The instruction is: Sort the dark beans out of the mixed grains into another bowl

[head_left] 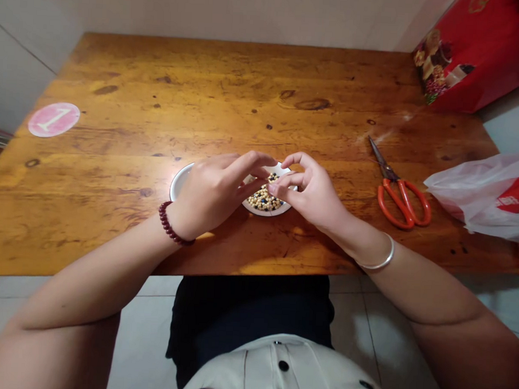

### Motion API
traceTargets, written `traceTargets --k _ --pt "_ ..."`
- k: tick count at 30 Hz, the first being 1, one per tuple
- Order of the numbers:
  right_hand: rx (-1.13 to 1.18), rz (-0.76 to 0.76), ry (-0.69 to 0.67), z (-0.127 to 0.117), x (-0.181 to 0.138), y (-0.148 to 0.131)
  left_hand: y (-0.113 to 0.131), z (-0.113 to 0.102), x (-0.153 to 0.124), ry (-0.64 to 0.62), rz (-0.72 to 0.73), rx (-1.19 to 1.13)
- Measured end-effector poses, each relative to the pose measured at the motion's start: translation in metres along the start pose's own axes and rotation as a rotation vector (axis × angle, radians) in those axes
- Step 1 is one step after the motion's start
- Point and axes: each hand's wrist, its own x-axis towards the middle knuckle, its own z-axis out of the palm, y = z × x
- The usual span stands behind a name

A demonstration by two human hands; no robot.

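Left hand (219, 186) and right hand (310, 188) are held kinda curled over the bowl (283, 209) of beans (264, 201); can't be told if anything's pinched.

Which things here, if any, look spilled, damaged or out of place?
Nothing stands out. The yellow and dark beans lie inside the right bowl, none visibly spilled on the table, and the scissors lie well aside. The left hand and right hand hide some of the bowl.
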Motion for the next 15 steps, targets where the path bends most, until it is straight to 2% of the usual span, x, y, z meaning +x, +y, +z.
traceTargets --k 5,9,15 --pt "-0.05 -0.033 0.012 -0.0003 -0.0003 0.0006 0.0002 0.0003 0.0015 0.018 0.042 0.042" --pt "-0.073 -0.034 0.03 0.0002 -0.001 0.0004 -0.0002 -0.0003 0.0018 0.055 0.146 0.141" --pt "-0.019 -0.019 0.031 0.0012 -0.0018 0.0012 -0.0016 -0.0003 -0.0036 0.025 0.29 0.241"
